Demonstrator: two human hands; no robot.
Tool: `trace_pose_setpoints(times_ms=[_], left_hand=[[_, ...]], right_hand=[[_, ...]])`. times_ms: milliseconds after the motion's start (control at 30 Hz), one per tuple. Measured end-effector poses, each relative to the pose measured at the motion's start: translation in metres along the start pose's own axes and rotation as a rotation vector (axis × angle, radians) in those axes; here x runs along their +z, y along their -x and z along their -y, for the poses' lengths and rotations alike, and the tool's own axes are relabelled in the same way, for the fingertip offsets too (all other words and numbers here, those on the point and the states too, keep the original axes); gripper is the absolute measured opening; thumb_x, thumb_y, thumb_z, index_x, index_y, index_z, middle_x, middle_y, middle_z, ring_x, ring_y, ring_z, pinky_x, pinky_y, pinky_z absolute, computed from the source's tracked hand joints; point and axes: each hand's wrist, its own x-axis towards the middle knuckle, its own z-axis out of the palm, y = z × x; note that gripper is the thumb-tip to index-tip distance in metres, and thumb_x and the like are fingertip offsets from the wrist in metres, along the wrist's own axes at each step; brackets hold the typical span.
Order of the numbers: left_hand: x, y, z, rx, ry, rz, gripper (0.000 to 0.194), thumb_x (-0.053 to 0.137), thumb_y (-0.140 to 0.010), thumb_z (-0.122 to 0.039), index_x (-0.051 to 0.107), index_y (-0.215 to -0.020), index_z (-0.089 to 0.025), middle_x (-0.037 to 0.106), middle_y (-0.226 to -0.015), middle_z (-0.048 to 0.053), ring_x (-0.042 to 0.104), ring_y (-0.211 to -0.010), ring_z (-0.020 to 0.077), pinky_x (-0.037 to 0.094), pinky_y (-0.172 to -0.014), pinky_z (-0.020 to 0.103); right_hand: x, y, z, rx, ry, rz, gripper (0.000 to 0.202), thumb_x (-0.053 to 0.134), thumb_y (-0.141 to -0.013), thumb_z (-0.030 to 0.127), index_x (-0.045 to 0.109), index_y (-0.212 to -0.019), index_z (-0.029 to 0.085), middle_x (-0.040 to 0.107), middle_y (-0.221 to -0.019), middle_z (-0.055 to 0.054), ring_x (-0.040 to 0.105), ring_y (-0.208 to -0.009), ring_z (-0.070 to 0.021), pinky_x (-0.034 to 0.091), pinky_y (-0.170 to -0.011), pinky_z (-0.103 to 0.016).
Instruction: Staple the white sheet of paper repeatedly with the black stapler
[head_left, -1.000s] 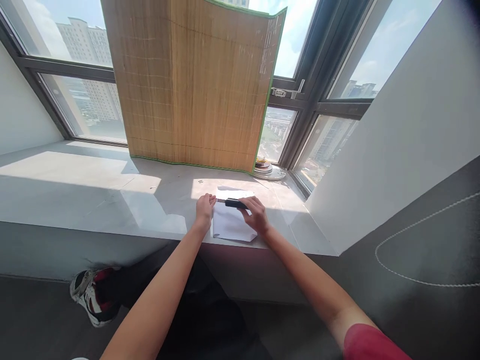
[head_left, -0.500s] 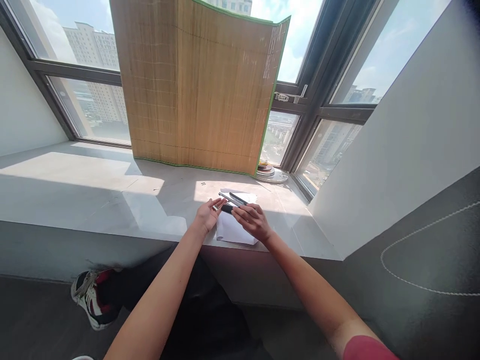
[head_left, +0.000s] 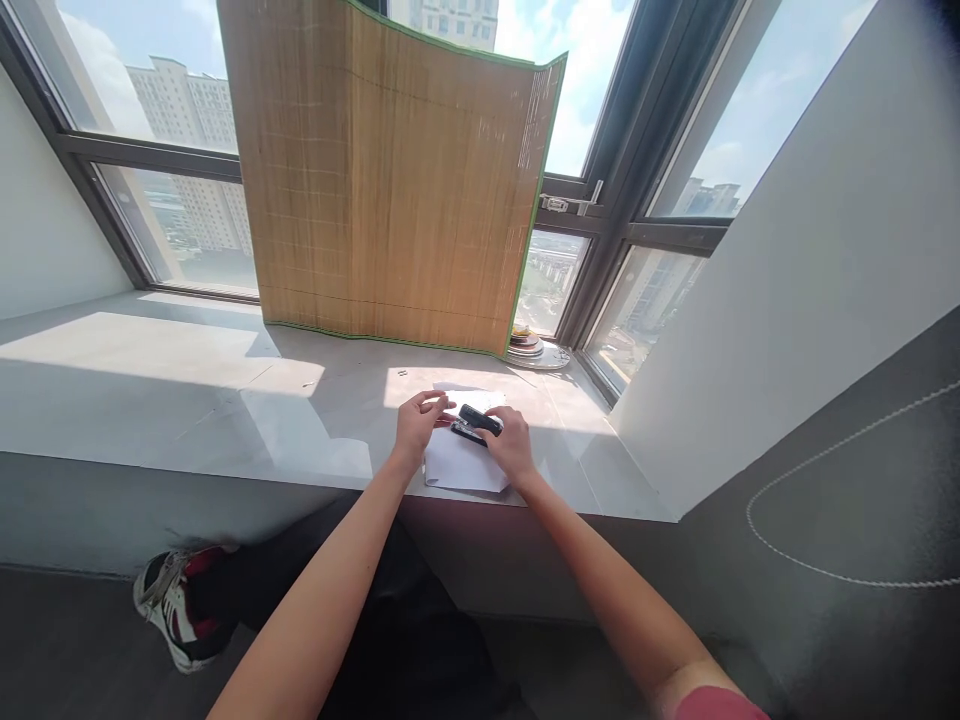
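A black stapler (head_left: 480, 420) is above white sheets of paper (head_left: 465, 468) on the window sill. My right hand (head_left: 511, 440) grips the stapler from the right, with its upper and lower arms a little apart. My left hand (head_left: 417, 422) is just left of the stapler, its thumb and fingers close together near the stapler's front end. Whatever is between those fingers is too small to make out.
A bamboo mat (head_left: 390, 200) with green edging stands against the window behind the sill (head_left: 300, 440). Stacked plates (head_left: 536, 352) lie in the back right corner. Small bits (head_left: 403, 373) lie behind the paper. A beaded cord (head_left: 795, 570) hangs at the right.
The stapler has turned over from its wide-open pose and its arms are closer together, lower over the paper. My left fingers have drawn together.
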Motion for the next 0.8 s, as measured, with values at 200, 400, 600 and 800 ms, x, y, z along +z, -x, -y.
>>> trace_pose_setpoints(times_ms=[200, 400, 600, 800], left_hand=[[-0.002, 0.004, 0.007, 0.087, -0.118, 0.164, 0.068, 0.094, -0.075, -0.062, 0.066, -0.119, -0.019, 0.072, -0.065, -0.003, 0.04, -0.039, 0.0063, 0.03, -0.042, 0.022], [-0.002, 0.006, 0.005, 0.105, -0.124, 0.195, 0.069, 0.088, -0.079, -0.068, 0.061, -0.121, -0.02, 0.066, -0.063, -0.006, 0.038, -0.041, 0.0077, 0.03, -0.045, 0.023], [0.0, 0.004, 0.006, 0.272, -0.267, -0.152, 0.033, 0.067, -0.1, -0.053, 0.054, -0.105, -0.024, 0.068, -0.074, -0.002, 0.05, -0.05, 0.0119, 0.036, -0.052, 0.024], [-0.002, -0.001, 0.013, 0.304, -0.43, -0.171, 0.023, 0.053, -0.106, -0.039, 0.05, -0.089, -0.025, 0.06, -0.072, -0.002, 0.054, -0.061, 0.0154, 0.04, -0.06, 0.026]], right_hand=[[-0.001, -0.016, 0.038, -0.507, -0.028, 0.16, 0.024, 0.073, -0.101, 0.024, 0.077, -0.124, 0.03, 0.079, -0.124, -0.009, 0.069, -0.118, -0.029, 0.06, -0.102, -0.046], [-0.003, -0.028, 0.029, -0.622, -0.014, 0.152, 0.016, 0.069, -0.105, 0.024, 0.079, -0.116, 0.028, 0.082, -0.112, -0.006, 0.071, -0.102, -0.0253, 0.06, -0.093, -0.042], [-0.021, -0.088, -0.054, 0.231, 0.386, -0.017, 0.013, 0.072, -0.097, 0.034, 0.078, -0.097, 0.022, 0.081, -0.104, -0.009, 0.071, -0.102, -0.028, 0.057, -0.093, -0.041], [-0.022, -0.125, -0.118, 0.402, 0.485, 0.097, 0.008, 0.077, -0.088, 0.028, 0.077, -0.087, 0.02, 0.081, -0.103, -0.01, 0.072, -0.105, -0.0283, 0.054, -0.095, -0.039]])
